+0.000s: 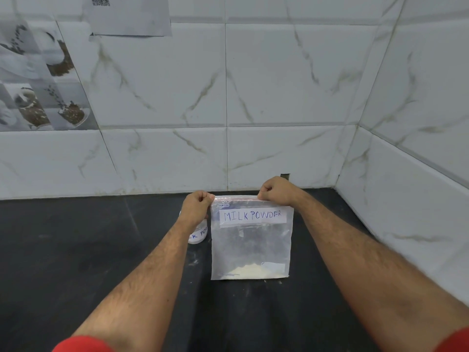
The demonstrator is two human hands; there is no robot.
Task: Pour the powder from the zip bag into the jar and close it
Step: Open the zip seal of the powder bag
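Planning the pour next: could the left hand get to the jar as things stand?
Probably yes, once it lets go. The left hand is pinching the zip bag's top corner, and the jar stands on the counter just below it, nothing between.

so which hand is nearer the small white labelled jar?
Left. The left hand pinches the clear zip bag's top corner directly above the jar; the right hand holds the far corner.

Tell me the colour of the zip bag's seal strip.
Red, along the top edge of the zip bag; head view.
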